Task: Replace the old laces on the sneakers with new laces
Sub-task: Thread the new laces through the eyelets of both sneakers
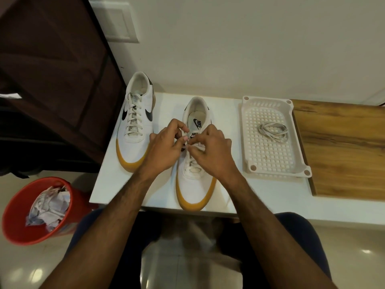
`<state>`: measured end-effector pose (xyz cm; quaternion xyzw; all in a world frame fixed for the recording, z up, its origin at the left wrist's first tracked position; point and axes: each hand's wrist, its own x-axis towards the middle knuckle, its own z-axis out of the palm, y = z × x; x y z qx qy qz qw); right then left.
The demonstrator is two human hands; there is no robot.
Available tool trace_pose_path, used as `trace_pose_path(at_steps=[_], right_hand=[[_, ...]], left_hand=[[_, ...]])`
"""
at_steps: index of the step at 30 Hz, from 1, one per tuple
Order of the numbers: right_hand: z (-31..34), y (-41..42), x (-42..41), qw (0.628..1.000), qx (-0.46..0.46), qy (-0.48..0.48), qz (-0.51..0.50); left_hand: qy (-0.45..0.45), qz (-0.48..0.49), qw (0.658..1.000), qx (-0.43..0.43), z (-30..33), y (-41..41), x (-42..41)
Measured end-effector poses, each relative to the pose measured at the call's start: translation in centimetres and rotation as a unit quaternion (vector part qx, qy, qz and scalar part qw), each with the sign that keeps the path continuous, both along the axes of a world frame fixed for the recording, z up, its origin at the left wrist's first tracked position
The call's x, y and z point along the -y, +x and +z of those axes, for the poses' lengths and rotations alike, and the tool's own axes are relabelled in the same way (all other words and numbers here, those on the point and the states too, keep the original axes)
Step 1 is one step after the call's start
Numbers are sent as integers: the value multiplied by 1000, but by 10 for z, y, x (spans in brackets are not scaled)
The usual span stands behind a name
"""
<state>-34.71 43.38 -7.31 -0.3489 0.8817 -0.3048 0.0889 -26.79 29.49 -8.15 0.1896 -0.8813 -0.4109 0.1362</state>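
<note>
Both our hands are at the upper eyelets of the near sneaker (194, 180). Left hand (164, 148) has fingers curled, pinching lace by the tongue; right hand (212, 152) is curled too, pinching the lace (192, 163) just opposite. Can't tell from here if we're pulling it out or threading it in, nor whether it's old or new. Lower eyelets still carry crossed lace, so this shoe is mid-job at best.

The other sneaker (136, 119) sits to the left, touching nothing of ours, fully laced w/ ends at the top. Whether those laces are fresh or old, we can't say.

On the right of the white surface (166, 105), a plastic tray (268, 155) holds one coiled lace bundle (273, 131), untouched. So at least one lace is still waiting or already discarded; approx. half the job or more looks left. Red bin (16, 222) w/ crumpled paper on the floor, left.
</note>
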Motion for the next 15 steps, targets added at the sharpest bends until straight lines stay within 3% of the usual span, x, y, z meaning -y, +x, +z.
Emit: trace_pose_path(at_steps=[5, 9, 12, 15], right_hand=[[-3, -11, -2, 997, 75, 18, -6], [-8, -5, -1, 997, 66, -21, -26], [-4, -4, -3, 985, 105, -125, -62], [10, -19, -17, 924, 209, -282, -152]], left_hand=[[-7, -2, 1000, 9, -1, 0, 1], [-3, 0, 1000, 9, -1, 0, 0], [-5, 3, 1000, 14, -1, 0, -1], [-5, 3, 1000, 19, 0, 0, 0]])
